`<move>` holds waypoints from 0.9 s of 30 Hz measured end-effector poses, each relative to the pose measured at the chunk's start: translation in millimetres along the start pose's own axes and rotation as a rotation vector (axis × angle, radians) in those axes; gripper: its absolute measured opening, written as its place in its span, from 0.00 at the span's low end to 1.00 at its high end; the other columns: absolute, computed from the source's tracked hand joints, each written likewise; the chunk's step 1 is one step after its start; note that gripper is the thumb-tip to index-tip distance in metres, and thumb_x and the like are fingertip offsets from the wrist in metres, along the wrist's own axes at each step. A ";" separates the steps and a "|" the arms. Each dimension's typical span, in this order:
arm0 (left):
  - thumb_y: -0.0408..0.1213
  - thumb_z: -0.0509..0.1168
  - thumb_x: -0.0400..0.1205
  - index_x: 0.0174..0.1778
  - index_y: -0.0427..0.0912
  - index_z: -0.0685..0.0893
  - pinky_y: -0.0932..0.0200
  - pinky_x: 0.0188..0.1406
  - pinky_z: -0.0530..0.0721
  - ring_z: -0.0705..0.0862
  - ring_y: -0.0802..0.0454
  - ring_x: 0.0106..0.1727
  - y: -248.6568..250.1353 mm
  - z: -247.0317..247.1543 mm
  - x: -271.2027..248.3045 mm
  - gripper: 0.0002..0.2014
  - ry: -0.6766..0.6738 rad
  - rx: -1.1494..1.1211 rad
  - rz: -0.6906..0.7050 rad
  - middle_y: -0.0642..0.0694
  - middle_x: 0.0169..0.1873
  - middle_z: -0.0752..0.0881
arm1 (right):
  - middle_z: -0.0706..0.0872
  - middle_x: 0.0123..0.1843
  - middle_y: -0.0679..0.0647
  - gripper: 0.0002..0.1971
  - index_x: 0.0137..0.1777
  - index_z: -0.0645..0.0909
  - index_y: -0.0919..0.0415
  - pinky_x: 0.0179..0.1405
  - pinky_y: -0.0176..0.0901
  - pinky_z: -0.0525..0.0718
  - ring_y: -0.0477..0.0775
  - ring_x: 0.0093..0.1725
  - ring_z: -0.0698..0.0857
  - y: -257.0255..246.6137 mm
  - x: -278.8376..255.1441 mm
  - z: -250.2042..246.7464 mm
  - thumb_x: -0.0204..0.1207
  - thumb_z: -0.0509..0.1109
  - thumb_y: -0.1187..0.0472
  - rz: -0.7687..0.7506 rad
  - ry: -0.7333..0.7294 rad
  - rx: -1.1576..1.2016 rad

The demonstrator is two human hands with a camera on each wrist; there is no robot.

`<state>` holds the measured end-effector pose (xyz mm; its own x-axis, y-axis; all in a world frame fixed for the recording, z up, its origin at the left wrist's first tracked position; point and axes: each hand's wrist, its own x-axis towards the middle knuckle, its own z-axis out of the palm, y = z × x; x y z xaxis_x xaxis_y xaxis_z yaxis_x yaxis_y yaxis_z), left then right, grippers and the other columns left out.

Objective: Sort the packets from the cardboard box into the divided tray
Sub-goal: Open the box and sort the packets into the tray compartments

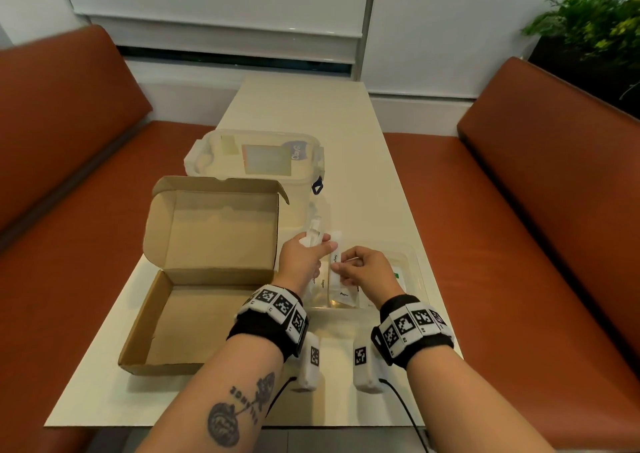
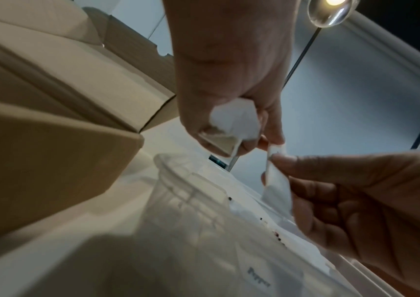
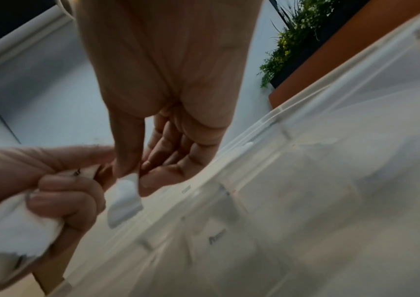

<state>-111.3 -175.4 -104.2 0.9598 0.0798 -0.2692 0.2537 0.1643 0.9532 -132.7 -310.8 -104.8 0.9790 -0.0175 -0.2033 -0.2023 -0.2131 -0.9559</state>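
Observation:
The open cardboard box point(image 1: 207, 279) lies at the left with no packets showing inside. Right of it sits the clear divided tray point(image 1: 414, 265), partly hidden under both hands. My left hand point(image 1: 313, 245) grips a bunch of white packets point(image 1: 311, 236) above the tray's left end, seen also in the left wrist view point(image 2: 234, 118). My right hand point(image 1: 349, 262) pinches one white sugar stick point(image 1: 336, 257) between thumb and fingers; its upper end touches my left thumb. The right wrist view shows that stick point(image 3: 125, 197) hanging over the tray rim point(image 3: 254, 144). Sugar and pepper packets point(image 1: 343, 293) lie in tray compartments.
A clear lidded plastic container point(image 1: 256, 162) stands behind the box. The cream table point(image 1: 311, 106) runs away from me between two brown benches point(image 1: 554, 175). A green plant point(image 1: 595, 20) is at the far right. Wrist-camera cables trail off the table's near edge.

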 end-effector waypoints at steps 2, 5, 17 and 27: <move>0.35 0.71 0.77 0.43 0.42 0.83 0.65 0.17 0.68 0.68 0.57 0.19 1.0 -3.2 0.3 0.03 0.050 -0.055 -0.001 0.42 0.39 0.84 | 0.86 0.31 0.57 0.08 0.39 0.79 0.62 0.28 0.37 0.84 0.49 0.26 0.84 0.6 3.5 -2.1 0.69 0.78 0.68 0.023 0.079 -0.044; 0.38 0.65 0.82 0.54 0.39 0.79 0.67 0.18 0.71 0.69 0.59 0.20 5.4 -10.2 1.5 0.08 0.078 -0.252 -0.062 0.42 0.48 0.86 | 0.85 0.30 0.60 0.06 0.38 0.80 0.65 0.39 0.49 0.86 0.54 0.27 0.82 3.1 6.1 -4.1 0.71 0.76 0.66 0.068 0.131 -0.154; 0.36 0.60 0.85 0.55 0.36 0.75 0.66 0.19 0.77 0.75 0.57 0.20 17.0 -17.6 -0.7 0.08 -0.058 -0.512 -0.146 0.37 0.48 0.86 | 0.82 0.28 0.55 0.08 0.44 0.80 0.62 0.38 0.44 0.85 0.50 0.26 0.82 3.6 4.9 44.7 0.69 0.73 0.72 0.023 0.014 -0.402; 0.31 0.56 0.87 0.59 0.31 0.75 0.54 0.48 0.84 0.85 0.43 0.48 21.7 -19.0 -3.3 0.09 -0.123 -0.644 -0.178 0.33 0.49 0.84 | 0.89 0.49 0.52 0.13 0.54 0.86 0.56 0.52 0.41 0.79 0.54 0.53 0.84 10.7 11.7 46.5 0.69 0.75 0.60 -0.072 -0.026 -0.792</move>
<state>-111.2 -153.5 -85.3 0.9265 -0.1086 -0.3603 0.3232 0.7201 0.6140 -124.6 -267.8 -127.3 0.9860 0.0439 -0.1607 -0.0495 -0.8441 -0.5339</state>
